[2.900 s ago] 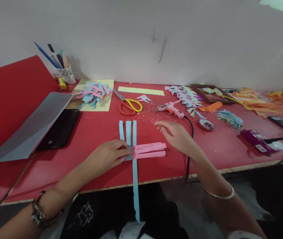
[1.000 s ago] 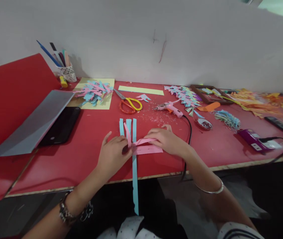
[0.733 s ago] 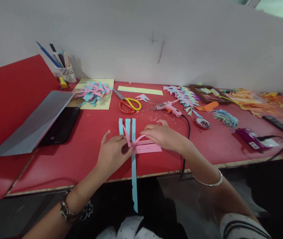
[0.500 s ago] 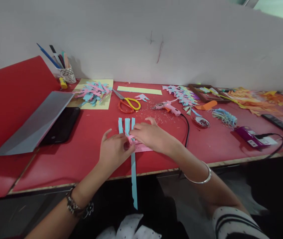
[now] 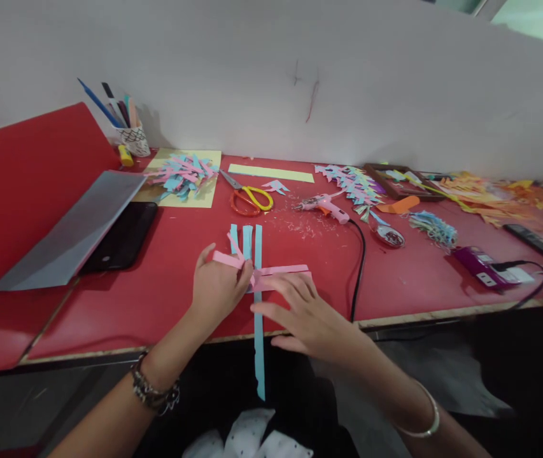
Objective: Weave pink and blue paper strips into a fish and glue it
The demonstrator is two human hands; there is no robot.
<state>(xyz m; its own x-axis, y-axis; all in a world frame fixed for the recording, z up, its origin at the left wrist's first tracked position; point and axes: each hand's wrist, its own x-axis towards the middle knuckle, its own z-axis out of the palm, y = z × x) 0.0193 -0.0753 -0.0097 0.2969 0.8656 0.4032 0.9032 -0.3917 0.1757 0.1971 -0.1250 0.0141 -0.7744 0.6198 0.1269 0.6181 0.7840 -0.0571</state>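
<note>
The person wears 1 dark, chunky bracelet (image 5: 149, 389), 1 slim silvery bangle (image 5: 436, 418) and white dotted clothing (image 5: 247, 432).

From the wearer's head, one camera is looking forward and down, facing across the red surface (image 5: 409, 267) toward the wall (image 5: 214, 95) behind it. It is viewing the left fingers (image 5: 244, 277) and right fingers (image 5: 271, 310) from near above, while the forearms (image 5: 170, 354) are entering from below and the lap (image 5: 290, 388) is showing underneath.

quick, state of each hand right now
Left hand: closed, pinching pink paper strips.
Right hand: open, fingers spread; whether it touches the pink paper strips can't be told.
</note>
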